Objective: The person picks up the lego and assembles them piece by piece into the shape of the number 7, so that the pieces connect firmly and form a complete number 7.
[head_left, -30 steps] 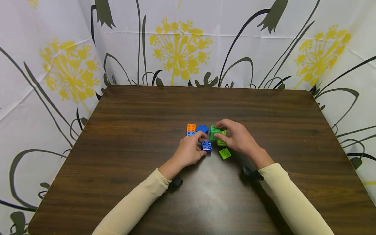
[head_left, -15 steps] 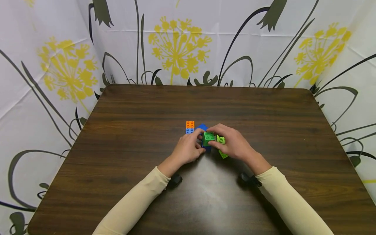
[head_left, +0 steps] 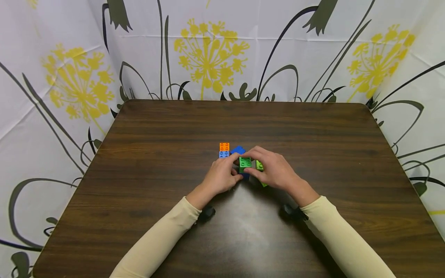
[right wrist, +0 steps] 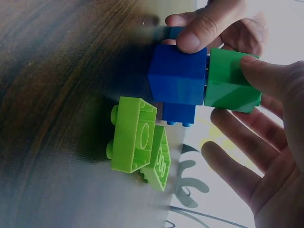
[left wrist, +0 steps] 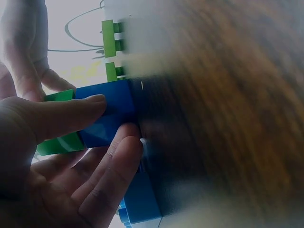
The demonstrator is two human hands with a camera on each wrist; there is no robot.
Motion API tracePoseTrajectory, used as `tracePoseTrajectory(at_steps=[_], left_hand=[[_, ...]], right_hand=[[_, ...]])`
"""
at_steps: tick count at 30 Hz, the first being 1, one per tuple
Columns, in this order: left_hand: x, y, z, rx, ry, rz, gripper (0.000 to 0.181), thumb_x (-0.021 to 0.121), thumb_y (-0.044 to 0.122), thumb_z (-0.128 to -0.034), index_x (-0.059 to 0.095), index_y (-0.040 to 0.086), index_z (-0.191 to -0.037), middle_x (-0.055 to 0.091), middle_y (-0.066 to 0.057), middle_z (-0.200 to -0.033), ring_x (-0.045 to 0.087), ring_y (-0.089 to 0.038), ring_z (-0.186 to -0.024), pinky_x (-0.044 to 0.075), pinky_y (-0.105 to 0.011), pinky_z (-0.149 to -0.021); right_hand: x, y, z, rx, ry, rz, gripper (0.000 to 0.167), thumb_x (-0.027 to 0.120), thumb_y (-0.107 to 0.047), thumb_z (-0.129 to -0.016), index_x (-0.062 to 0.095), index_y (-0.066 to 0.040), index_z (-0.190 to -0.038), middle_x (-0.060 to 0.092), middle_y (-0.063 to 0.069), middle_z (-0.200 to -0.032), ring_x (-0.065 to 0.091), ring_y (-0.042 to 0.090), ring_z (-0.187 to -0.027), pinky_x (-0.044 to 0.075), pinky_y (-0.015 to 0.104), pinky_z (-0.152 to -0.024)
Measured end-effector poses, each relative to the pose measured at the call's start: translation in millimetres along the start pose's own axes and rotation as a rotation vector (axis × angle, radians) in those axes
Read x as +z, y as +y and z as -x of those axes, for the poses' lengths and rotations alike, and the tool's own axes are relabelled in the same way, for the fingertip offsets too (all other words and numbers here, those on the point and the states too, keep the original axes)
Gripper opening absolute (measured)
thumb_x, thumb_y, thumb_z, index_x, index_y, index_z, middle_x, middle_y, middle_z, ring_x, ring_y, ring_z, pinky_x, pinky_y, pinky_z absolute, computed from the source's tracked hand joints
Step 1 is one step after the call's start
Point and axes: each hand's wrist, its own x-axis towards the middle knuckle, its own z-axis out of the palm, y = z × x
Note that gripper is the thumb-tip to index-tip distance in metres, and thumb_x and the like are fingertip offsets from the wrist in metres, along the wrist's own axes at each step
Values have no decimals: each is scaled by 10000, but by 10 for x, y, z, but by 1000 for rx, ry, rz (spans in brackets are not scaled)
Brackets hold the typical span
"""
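Thumb and fingers of my left hand (head_left: 220, 175) hold a dark blue brick (right wrist: 178, 73) low at the table. My right hand (head_left: 276, 170) pinches a green brick (head_left: 245, 164) between thumb and fingers, right above the blue one. In the right wrist view, a thin gap with a bit of stud shows between green and blue, so they are lined up but not fully flush. From the head view, the green brick and the fingers hide most of the dark blue brick.
Two lime bricks, one nearer (right wrist: 128, 135) and one behind it (right wrist: 159, 161), lie beside my right hand, open undersides showing. Beyond my left hand are an orange brick (head_left: 224, 146), a light blue brick (head_left: 224, 154) and another blue brick (head_left: 238, 150). A patterned curtain (head_left: 139, 50) borders the brown table (head_left: 167, 127).
My right hand has carried the green brick left and toward me, from beside the lime bricks onto the top of the dark blue brick. The left hand has stayed around the blue brick.
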Motion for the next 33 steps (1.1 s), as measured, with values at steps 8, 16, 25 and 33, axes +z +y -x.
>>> tracePoseTrajectory(at_steps=[8, 16, 25, 33], left_hand=[[-7, 5, -3, 4, 1, -36, 343, 817, 207, -816, 592, 144, -1067, 663, 29, -753, 630, -73, -657, 535, -337, -653], [-1, 5, -13, -1, 2, -37, 297, 809, 216, -822, 588, 153, -1010, 654, 34, -736, 614, -60, -642, 515, -312, -618], [8, 5, -18, 3, 10, -44, 287, 811, 214, -819, 603, 152, -1006, 658, 30, -756, 618, -61, -656, 518, -313, -628], [13, 3, -19, 1, 11, -49, 269, 811, 220, -819, 599, 152, -971, 670, 20, -770, 622, -53, -658, 519, -292, -619]], right_hand=[[37, 7, 5, 13, -27, 3, 442, 774, -270, -866, 603, -183, -1263, 609, -51, -1057, 609, 184, -806, 498, 300, -640], [74, 7, 11, 31, -37, 4, 467, 765, -254, -875, 568, -156, -1286, 640, -13, -1104, 652, 186, -857, 538, 352, -686], [97, 15, 17, 41, -33, 0, 467, 767, -258, -872, 568, -159, -1283, 659, -5, -1118, 671, 189, -891, 552, 373, -708], [115, 13, 24, 50, -18, -21, 460, 771, -256, -869, 569, -166, -1272, 673, 7, -1135, 681, 190, -922, 557, 409, -735]])
